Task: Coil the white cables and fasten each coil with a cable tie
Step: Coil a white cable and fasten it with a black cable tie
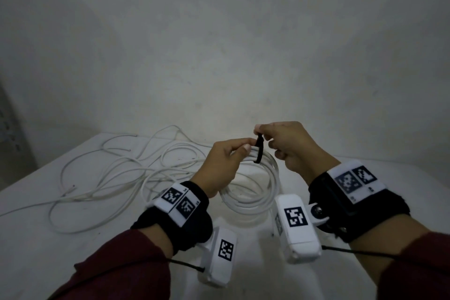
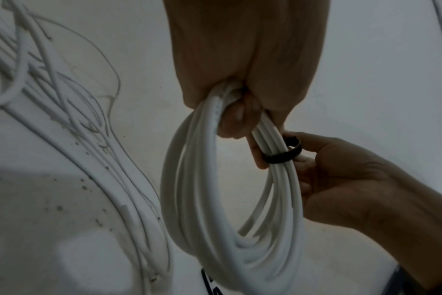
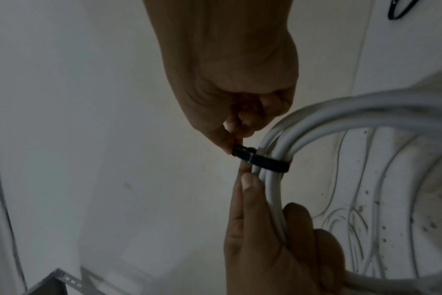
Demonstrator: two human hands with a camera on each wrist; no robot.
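A coil of white cable (image 1: pixel 250 192) hangs above the table, held at its top by my left hand (image 1: pixel 226 161), whose fingers curl round the bundled strands (image 2: pixel 240 111). A black cable tie (image 1: pixel 258 151) loops round the coil just right of that grip. My right hand (image 1: pixel 280 141) pinches the tie's upper end between thumb and fingertip (image 3: pixel 236 137). In the right wrist view the cable tie (image 3: pixel 267 162) crosses the strands of the coil (image 3: pixel 273 189), with the left hand (image 3: pixel 270 239) below it. The left wrist view shows the tie (image 2: pixel 281 157) and the right hand (image 2: pixel 341 179).
Loose white cables (image 1: pixel 117 173) sprawl tangled over the left half of the white table (image 1: pixel 365 207). A wall rises right behind the table's far edge. More black ties (image 3: pixel 401 10) lie on the table in the right wrist view. A grey metal bracket (image 3: pixel 56 283) shows low in that view.
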